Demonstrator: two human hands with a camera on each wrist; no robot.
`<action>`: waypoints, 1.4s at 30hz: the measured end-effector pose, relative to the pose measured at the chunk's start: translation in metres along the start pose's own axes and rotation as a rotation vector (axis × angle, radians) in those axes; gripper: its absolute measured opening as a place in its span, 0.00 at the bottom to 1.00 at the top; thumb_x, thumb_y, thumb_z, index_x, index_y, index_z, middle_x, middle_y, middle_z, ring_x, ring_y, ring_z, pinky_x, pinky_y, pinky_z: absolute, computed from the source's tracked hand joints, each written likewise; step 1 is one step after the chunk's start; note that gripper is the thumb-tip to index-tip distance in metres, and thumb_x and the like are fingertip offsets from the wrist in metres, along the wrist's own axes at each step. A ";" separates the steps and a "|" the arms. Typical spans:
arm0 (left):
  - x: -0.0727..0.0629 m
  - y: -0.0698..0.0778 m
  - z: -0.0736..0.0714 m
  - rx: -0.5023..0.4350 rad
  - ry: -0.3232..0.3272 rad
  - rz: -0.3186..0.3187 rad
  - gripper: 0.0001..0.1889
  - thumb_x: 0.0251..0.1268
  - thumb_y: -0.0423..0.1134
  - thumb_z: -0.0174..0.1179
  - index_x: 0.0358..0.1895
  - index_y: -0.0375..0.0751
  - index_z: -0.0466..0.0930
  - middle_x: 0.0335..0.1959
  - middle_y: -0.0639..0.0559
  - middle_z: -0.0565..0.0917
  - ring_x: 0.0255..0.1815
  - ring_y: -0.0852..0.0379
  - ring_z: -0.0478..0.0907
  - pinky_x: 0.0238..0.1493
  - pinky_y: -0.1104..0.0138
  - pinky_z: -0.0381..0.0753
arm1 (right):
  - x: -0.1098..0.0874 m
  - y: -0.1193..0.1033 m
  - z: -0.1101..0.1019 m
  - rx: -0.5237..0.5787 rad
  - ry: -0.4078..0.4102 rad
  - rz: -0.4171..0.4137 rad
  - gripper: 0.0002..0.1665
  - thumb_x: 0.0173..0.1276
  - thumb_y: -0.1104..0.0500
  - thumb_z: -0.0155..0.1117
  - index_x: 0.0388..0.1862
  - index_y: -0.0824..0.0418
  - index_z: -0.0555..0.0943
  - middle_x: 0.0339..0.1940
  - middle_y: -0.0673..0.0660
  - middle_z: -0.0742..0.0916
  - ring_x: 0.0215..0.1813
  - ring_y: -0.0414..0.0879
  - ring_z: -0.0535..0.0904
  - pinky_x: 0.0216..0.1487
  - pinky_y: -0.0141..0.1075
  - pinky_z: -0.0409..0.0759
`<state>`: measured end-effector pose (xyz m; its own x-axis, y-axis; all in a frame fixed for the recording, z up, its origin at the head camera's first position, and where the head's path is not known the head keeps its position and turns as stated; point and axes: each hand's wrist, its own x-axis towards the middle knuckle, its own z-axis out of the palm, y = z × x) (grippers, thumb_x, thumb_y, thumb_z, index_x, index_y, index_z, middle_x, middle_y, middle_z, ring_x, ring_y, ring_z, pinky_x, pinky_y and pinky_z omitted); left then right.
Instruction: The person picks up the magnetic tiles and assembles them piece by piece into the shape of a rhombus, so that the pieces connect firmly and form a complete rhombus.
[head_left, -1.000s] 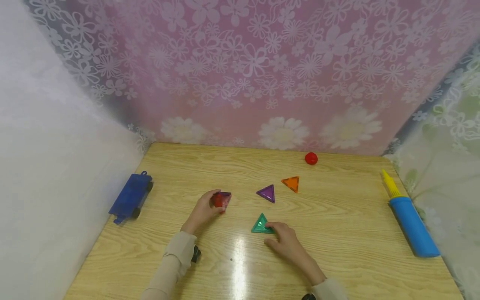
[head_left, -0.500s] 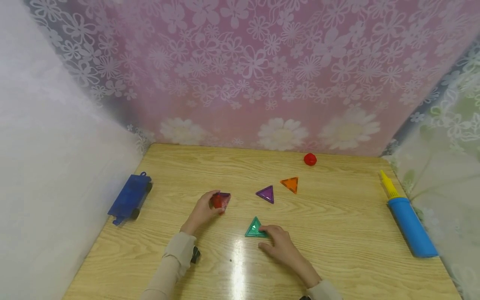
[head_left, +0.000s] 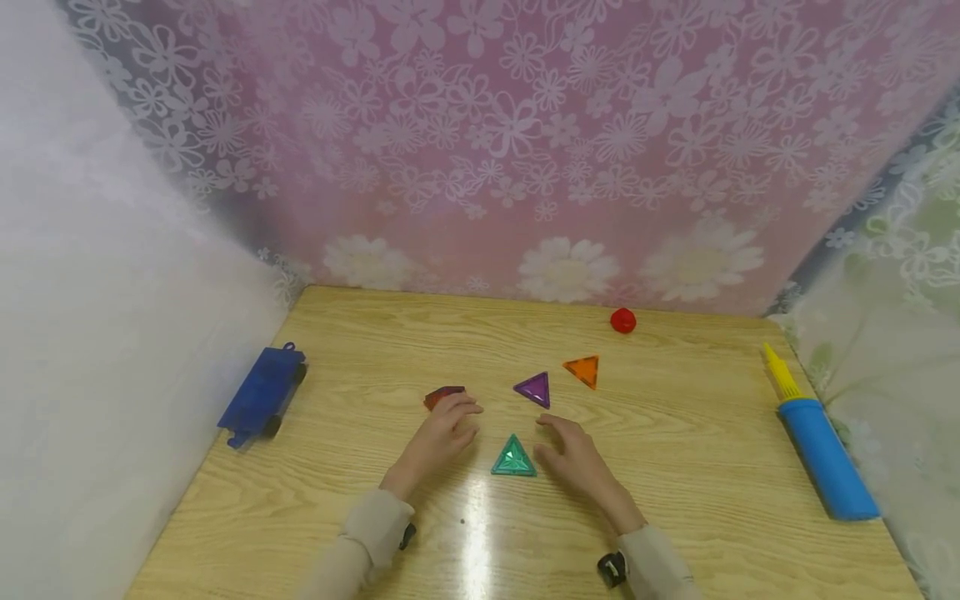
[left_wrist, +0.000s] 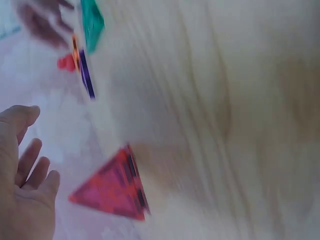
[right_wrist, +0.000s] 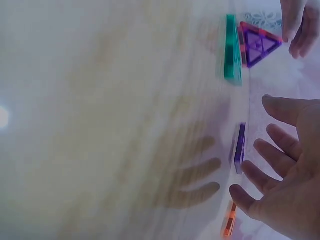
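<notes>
In the head view my left hand (head_left: 438,437) hovers over the table just right of the red triangular tiles (head_left: 441,395), fingers spread and holding nothing. The left wrist view has these magnetic tiles (left_wrist: 114,187) standing upright, tip raised; a purple face (right_wrist: 257,46) with red edges shows from the right wrist. A green triangular tile (head_left: 513,460) lies flat between both hands. Right of it, my right hand (head_left: 577,458) is empty, its fingers loosely spread. Beyond the hands lie a purple triangular tile (head_left: 535,390) and an orange one (head_left: 583,371).
A small red rounded piece (head_left: 623,320) sits near the back edge of the wooden table (head_left: 375,333). At the left edge stands a blue wheeled toy wagon (head_left: 262,393). A blue and yellow hand pump (head_left: 828,458) lies along the right edge.
My left hand has released the red tiles and shifted right. The green tile slid left and nearer under my right fingers, which have since come off it.
</notes>
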<state>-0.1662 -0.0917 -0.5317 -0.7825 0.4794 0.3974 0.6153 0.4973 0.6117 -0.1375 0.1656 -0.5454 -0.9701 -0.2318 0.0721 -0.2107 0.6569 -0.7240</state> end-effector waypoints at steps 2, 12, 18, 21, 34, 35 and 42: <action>-0.002 0.006 0.008 0.009 -0.045 0.016 0.15 0.58 0.28 0.64 0.50 0.33 0.79 0.53 0.39 0.77 0.59 0.44 0.71 0.61 0.55 0.72 | 0.006 0.002 -0.001 -0.017 0.002 -0.008 0.25 0.64 0.62 0.64 0.60 0.68 0.74 0.60 0.67 0.78 0.64 0.64 0.69 0.65 0.59 0.64; -0.018 0.020 0.036 -0.066 -0.436 -0.189 0.20 0.68 0.44 0.57 0.62 0.46 0.74 0.65 0.54 0.72 0.71 0.52 0.60 0.70 0.58 0.62 | 0.028 0.010 -0.002 -0.074 -0.018 0.022 0.29 0.64 0.59 0.64 0.62 0.66 0.72 0.63 0.69 0.75 0.68 0.67 0.63 0.65 0.65 0.58; -0.018 0.022 0.034 0.008 -0.493 -0.163 0.18 0.70 0.44 0.55 0.59 0.43 0.78 0.66 0.54 0.71 0.73 0.52 0.58 0.71 0.57 0.60 | 0.032 0.011 -0.002 -0.116 -0.032 0.038 0.28 0.64 0.59 0.64 0.62 0.68 0.72 0.60 0.68 0.77 0.65 0.64 0.69 0.65 0.58 0.64; -0.018 0.023 0.033 0.007 -0.505 -0.174 0.17 0.70 0.43 0.54 0.58 0.42 0.78 0.67 0.54 0.70 0.73 0.52 0.57 0.71 0.57 0.60 | 0.032 0.010 -0.003 -0.113 -0.041 0.056 0.28 0.65 0.60 0.63 0.62 0.68 0.71 0.60 0.67 0.77 0.65 0.63 0.69 0.66 0.57 0.64; -0.019 0.016 0.028 0.012 -0.505 -0.191 0.17 0.70 0.42 0.56 0.58 0.43 0.78 0.67 0.53 0.70 0.72 0.51 0.58 0.71 0.57 0.60 | 0.021 0.019 -0.008 -0.031 -0.055 0.074 0.24 0.66 0.61 0.62 0.59 0.69 0.73 0.58 0.67 0.79 0.63 0.64 0.70 0.64 0.57 0.66; -0.019 0.015 0.028 0.011 -0.504 -0.196 0.17 0.69 0.42 0.56 0.58 0.43 0.78 0.67 0.53 0.70 0.72 0.51 0.58 0.71 0.57 0.60 | 0.018 0.018 -0.008 -0.029 -0.056 0.077 0.24 0.66 0.61 0.62 0.59 0.69 0.73 0.58 0.67 0.79 0.63 0.64 0.71 0.64 0.57 0.66; -0.021 0.010 0.027 0.005 -0.484 -0.195 0.18 0.68 0.42 0.57 0.58 0.42 0.78 0.67 0.53 0.70 0.72 0.50 0.59 0.71 0.57 0.59 | 0.001 0.012 -0.009 -0.015 -0.049 0.132 0.23 0.67 0.59 0.62 0.58 0.68 0.74 0.57 0.67 0.79 0.62 0.64 0.71 0.64 0.57 0.65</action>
<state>-0.1410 -0.0772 -0.5521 -0.7494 0.6564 -0.0864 0.4638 0.6136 0.6391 -0.1423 0.1802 -0.5479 -0.9826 -0.1769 -0.0570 -0.0835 0.6944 -0.7147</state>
